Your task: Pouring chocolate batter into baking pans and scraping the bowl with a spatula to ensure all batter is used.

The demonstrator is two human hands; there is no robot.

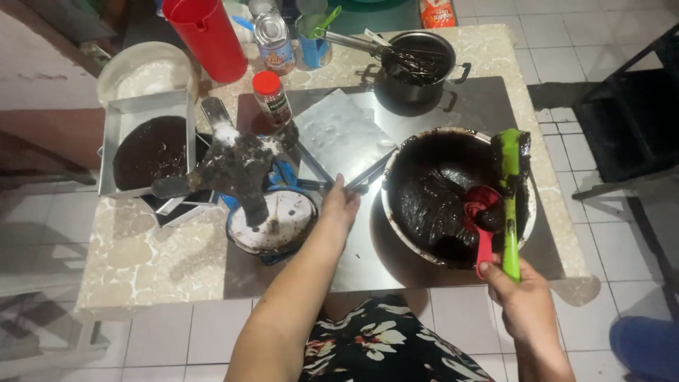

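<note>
My right hand (522, 296) grips the handles of a green spatula (509, 177) and a red measuring scoop (482, 212); both rest in a large metal bowl (392, 170) of dark chocolate batter. My left hand (339, 206) holds the near edge of an empty square metal baking pan (339, 134), which is tilted up beside the bowl. A second square pan (120, 117) at the left holds dark batter.
A batter-smeared hand mixer (237, 170) lies on a round dish (283, 230). At the back stand a red pitcher (209, 35), a can (274, 42), a red-capped bottle (271, 95), a blue cup (313, 46) and a black pot with whisk (417, 64). A white basin (145, 67) sits at back left.
</note>
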